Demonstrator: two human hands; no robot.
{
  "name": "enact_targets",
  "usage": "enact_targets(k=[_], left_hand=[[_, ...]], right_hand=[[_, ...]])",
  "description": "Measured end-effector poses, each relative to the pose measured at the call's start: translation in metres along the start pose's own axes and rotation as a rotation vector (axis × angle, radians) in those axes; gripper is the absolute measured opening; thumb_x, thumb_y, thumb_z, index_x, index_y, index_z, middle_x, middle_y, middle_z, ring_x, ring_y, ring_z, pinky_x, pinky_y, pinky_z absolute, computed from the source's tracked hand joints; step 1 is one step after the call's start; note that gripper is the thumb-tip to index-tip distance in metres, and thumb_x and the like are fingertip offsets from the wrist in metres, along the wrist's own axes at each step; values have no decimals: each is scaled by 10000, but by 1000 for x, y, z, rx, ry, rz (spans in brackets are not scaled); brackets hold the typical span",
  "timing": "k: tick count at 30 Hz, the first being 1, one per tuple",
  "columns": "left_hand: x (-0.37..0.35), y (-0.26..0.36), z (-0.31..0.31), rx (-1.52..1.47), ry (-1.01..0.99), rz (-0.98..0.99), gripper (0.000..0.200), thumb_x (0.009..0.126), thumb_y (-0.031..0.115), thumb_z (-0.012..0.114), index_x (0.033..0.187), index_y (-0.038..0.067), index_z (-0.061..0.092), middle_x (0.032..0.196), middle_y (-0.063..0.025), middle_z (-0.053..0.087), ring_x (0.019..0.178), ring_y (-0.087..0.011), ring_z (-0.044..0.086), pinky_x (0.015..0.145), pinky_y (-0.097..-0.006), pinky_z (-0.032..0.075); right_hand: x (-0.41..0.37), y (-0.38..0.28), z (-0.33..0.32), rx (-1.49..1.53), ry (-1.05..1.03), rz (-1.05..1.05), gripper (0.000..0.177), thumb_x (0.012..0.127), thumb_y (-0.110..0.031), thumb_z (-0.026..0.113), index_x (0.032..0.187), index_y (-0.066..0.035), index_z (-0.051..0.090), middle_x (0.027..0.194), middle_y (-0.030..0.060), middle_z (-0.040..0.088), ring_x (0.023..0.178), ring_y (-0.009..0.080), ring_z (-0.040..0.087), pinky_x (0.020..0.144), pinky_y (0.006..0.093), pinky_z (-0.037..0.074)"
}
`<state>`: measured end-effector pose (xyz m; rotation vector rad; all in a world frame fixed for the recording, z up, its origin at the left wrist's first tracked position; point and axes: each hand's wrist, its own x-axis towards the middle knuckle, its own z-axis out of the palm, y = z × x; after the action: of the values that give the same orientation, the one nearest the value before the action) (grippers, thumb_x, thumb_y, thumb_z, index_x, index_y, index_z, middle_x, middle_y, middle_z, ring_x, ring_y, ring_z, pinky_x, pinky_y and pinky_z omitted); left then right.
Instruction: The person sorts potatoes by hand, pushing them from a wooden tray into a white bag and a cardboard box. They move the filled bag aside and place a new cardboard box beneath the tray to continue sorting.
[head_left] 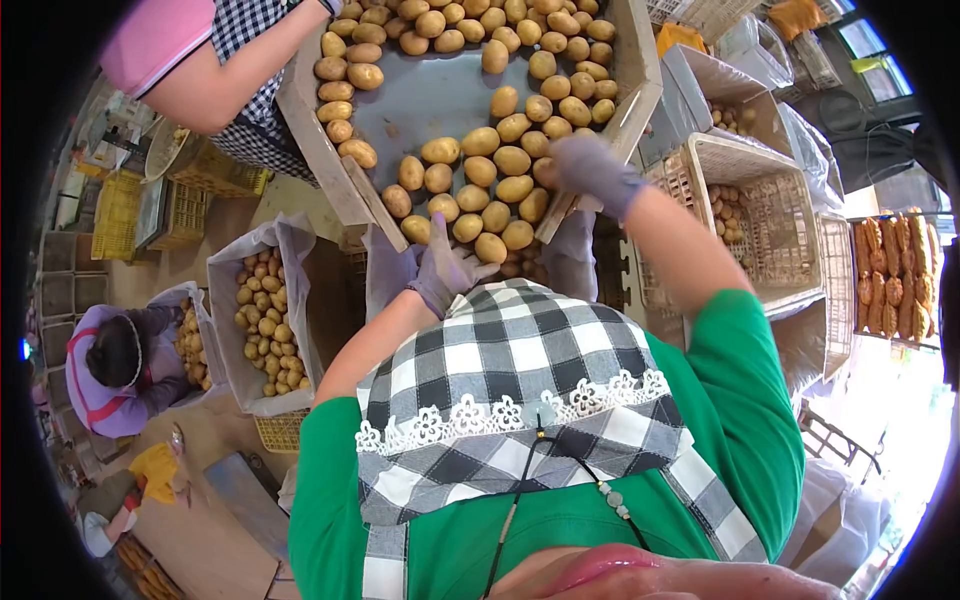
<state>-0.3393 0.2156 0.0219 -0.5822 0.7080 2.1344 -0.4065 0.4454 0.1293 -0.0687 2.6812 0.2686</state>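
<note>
Loose potatoes [482, 171] lie spread over a grey sorting table [420, 105] with raised wooden sides, narrowing to an open mouth near my body. At the left of that mouth is my left hand [447, 268], in a greyish-purple glove, fingers apart, against the nearest potatoes. My right hand [597, 172], gloved the same way, is over the right wooden side beside the potatoes there. Motion blurs it, and its fingers cannot be made out. Below the mouth, more potatoes [522, 264] show in a plastic-lined container, partly hidden by my apron.
To the left stands a lined crate [283, 230] full of potatoes. A plastic crate [770, 225] with some potatoes is at the right. Another person's arm [235, 80] reaches in at the upper left; a person in purple [115, 365] is lower left.
</note>
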Motion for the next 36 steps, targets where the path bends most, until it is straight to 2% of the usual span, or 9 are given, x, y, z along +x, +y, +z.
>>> enact_targets(k=[4,10,12,14,16,20,28,33,36], left_hand=[[-4,-1,-2,-101,114,4,1129,743,803,455,1468,42,42,1492,-217,159,1375,-416,213,1098,-565,263],[-2,2,-28,-176,-17,35,1142,721,819,464,1459,33,85,1475,-215,174,1368,-420,201,1125,-503,245],[1,2,-29,-222,26,15,1086,747,796,464,1459,53,115,1469,-195,195,1356,-416,226,1106,-538,260],[5,-1,-29,-138,-4,73,1058,760,783,467,1459,68,122,1467,-184,204,1352,-414,234,1099,-559,261],[-3,-2,-24,-150,-17,68,979,786,740,495,1461,121,151,1461,-171,221,1343,-415,242,1092,-570,259],[-5,-1,-22,-44,-63,83,819,838,680,489,1434,174,246,1435,-126,306,1349,-355,279,1089,-559,253],[-16,4,-50,-232,161,95,1028,767,778,459,1455,65,184,1482,-130,220,1376,-336,232,1131,-545,190],[-5,9,-82,-403,-53,-53,878,840,633,464,1445,59,193,1461,-143,251,1374,-352,217,1149,-505,190],[-31,13,-57,-310,3,-12,715,875,505,481,1409,77,274,1458,-128,266,1371,-316,239,1143,-518,185]], right_hand=[[46,-51,29,-183,-322,58,294,777,-190,647,1045,-77,684,1103,123,671,978,266,665,782,407,526],[-13,-23,-27,113,329,-71,402,720,-127,638,1117,-113,572,1055,147,610,1046,301,588,869,405,492],[11,78,-23,249,1165,-288,430,721,-97,621,1147,-135,572,1079,153,607,1001,308,593,825,396,500],[-13,135,-54,-164,958,475,437,752,-172,654,1183,-135,591,1151,179,605,1049,305,596,861,380,497],[3,159,-43,-196,1196,442,397,787,-235,640,1160,-106,601,1097,176,632,1003,298,623,849,379,498],[82,131,-23,482,833,-115,333,839,-335,590,1096,-125,620,1068,165,642,1011,328,613,855,394,493],[110,-22,-25,274,433,-130,442,796,-309,637,1217,-227,530,1112,150,564,945,330,618,828,419,489],[-30,-23,-69,298,1169,-817,575,706,-222,739,1248,-267,553,1210,139,533,939,328,587,835,420,462],[-89,46,-137,690,1311,-733,456,718,-182,772,1144,-159,612,1154,145,578,979,311,579,861,394,460]])
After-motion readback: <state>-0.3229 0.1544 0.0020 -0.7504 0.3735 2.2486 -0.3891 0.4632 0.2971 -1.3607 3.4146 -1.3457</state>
